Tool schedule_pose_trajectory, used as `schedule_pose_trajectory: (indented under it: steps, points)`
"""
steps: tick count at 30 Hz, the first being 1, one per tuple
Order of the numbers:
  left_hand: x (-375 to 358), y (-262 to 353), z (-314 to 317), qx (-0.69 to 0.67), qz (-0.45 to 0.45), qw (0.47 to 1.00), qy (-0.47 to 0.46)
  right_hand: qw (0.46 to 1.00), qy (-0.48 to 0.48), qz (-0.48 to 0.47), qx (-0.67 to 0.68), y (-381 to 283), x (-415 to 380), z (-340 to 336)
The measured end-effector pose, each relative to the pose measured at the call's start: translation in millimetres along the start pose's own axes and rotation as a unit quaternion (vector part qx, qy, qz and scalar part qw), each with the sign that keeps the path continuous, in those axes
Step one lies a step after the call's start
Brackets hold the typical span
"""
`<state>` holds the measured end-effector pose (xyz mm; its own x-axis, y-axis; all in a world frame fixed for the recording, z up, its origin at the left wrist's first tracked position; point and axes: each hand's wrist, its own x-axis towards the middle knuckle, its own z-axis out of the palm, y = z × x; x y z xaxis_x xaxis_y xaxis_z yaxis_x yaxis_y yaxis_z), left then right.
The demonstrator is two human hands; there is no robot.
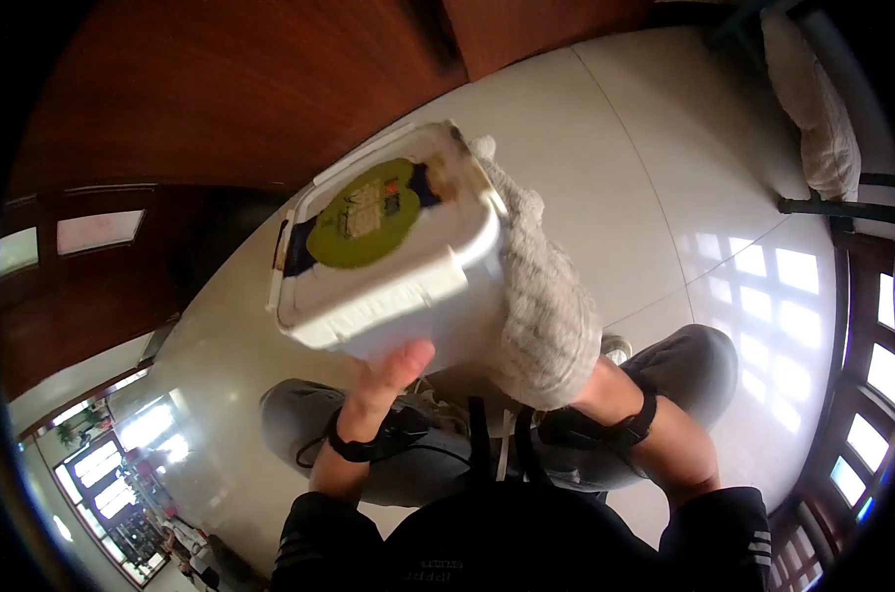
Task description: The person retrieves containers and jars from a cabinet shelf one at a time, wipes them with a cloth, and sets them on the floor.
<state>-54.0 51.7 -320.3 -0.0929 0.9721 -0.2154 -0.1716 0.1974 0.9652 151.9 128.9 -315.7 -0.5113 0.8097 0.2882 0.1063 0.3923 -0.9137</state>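
A clear plastic container [457, 321] with a white clip-on lid and a green and dark blue label is held up, tilted, in front of my body. My left hand [393, 380] is bare and grips its near lower side, the thumb showing on the wall and the other fingers hidden underneath. A thick, greyish knitted glove or cloth covers my right hand [546, 296], which presses against the container's right side. Brown stains mark the lid's far right corner.
Dark reddish wooden cabinet doors [240, 89] rise beyond the container. Pale floor tiles [625, 187] lie below. At the upper right, a light cushion [813, 118] rests on a dark metal frame. My bent knees are on both sides.
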Motion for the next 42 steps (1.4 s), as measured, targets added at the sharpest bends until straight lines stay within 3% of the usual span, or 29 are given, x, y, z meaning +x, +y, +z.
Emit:
schedule_pose_trajectory:
  steps: [1,2,5,10,13,14,16,17,20,24,25,27,30,31,33,34,36,40,42]
  points:
    - [-1,2,-4,0.025,0.015,0.999,-0.036,0.997,0.005,0.041,0.059,1,0,-1]
    - [-4,5,-9,0.048,0.020,0.996,-0.067,0.968,-0.005,0.161,0.193,-4,-1,-2]
    - [-26,3,-18,0.080,0.003,0.991,-0.108,0.921,-0.038,0.254,0.292,-3,0,-9]
    - [-45,2,-25,0.071,0.007,0.996,-0.057,0.929,0.051,0.116,0.347,5,6,-15]
    - [-10,-11,-28,0.028,0.051,0.998,0.030,0.817,0.095,0.134,0.553,14,10,-3]
    - [6,-21,-35,0.003,0.073,0.995,0.074,0.814,0.101,0.201,0.535,16,8,-11]
    - [32,-31,-41,-0.015,0.109,0.984,0.138,0.938,0.071,0.129,0.315,24,11,-8]
    - [48,22,5,0.080,0.092,0.987,0.107,0.982,0.066,0.075,0.159,27,9,-5]
    - [43,21,16,-0.114,0.085,0.980,0.138,0.993,0.057,0.094,0.037,11,-3,17]
    - [36,14,9,0.037,0.062,0.989,0.126,0.962,0.005,0.199,0.187,-13,-3,19]
    - [36,17,12,0.016,0.043,0.990,0.132,0.995,0.039,0.077,0.049,-5,-3,23]
    - [34,20,15,-0.026,0.008,0.989,0.144,0.994,0.062,-0.033,-0.087,-4,-5,21]
    - [14,-28,-26,-0.028,0.063,0.996,0.049,0.995,0.094,-0.040,0.012,-4,-3,16]
    - [5,-29,-28,-0.022,0.059,0.997,0.036,0.982,0.144,-0.073,0.099,14,-1,24]
    - [-8,-22,-29,-0.011,0.054,0.998,0.017,0.970,0.192,-0.086,0.123,21,-3,24]
    - [-8,-20,-29,-0.013,0.057,0.998,0.016,0.978,0.186,-0.069,0.059,16,-5,16]
    - [-6,-16,-30,-0.012,0.067,0.998,0.016,0.980,0.187,-0.021,0.059,5,-1,7]
    - [14,-20,-33,-0.058,0.109,0.992,0.035,0.941,0.213,0.089,0.249,-4,4,7]
    - [23,-23,-30,-0.094,0.135,0.985,0.050,0.942,0.180,0.142,0.246,1,2,2]
